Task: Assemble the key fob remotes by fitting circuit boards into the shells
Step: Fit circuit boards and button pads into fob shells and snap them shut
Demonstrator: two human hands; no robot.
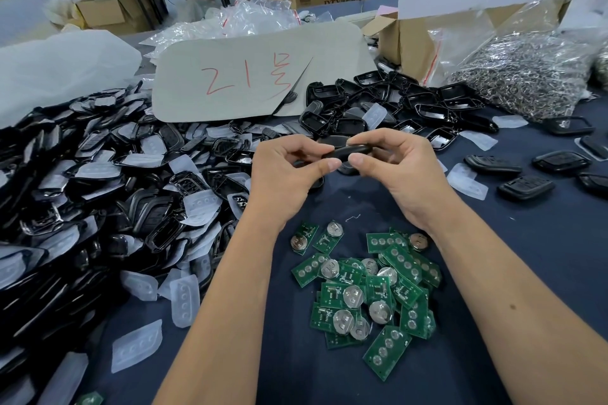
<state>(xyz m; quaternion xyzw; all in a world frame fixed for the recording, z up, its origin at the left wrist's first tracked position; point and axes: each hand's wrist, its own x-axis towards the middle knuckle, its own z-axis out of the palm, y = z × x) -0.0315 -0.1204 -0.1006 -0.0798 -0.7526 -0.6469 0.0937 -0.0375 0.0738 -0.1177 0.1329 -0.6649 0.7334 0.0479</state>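
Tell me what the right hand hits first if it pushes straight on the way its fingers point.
Probably the left hand: the right hand points leftward along the black key fob shell both pinch. Depth is unclear.

Clutter at the back of the dark blue table cloth (543, 240)

A grey rounded card sheet (256, 76) marked "21" in red is laid flat, an open brown cardboard box (404, 39) is seen to its right, and a clear plastic bag of metal rings (526, 76) is set just beside that.
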